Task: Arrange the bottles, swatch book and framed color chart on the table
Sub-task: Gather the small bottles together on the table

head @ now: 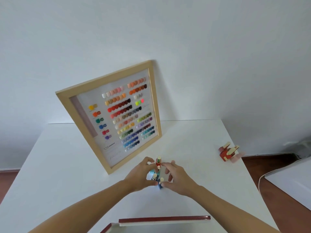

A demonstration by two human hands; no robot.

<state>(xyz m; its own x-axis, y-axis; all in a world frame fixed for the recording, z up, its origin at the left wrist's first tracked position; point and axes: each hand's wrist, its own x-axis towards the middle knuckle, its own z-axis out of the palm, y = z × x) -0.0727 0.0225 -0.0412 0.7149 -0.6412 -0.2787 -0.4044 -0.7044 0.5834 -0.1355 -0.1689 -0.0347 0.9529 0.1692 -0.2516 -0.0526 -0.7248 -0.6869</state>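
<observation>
Head cam: small cluster of bottles (158, 172) mid-table, both hands cupped round it, left hand (143, 175) and right hand (175, 178) w/ fingers curled on the sides. Square bodies, red & blue, cream caps. Framed color chart (116, 113) just behind, light wood frame, leaning on the wall, "128" readable, rest too blurry. Red-edged swatch book (165, 220) at the near edge. Few more red bottles (228, 152) near the right edge of the white table (67, 174); lots of bare top to the left.
</observation>
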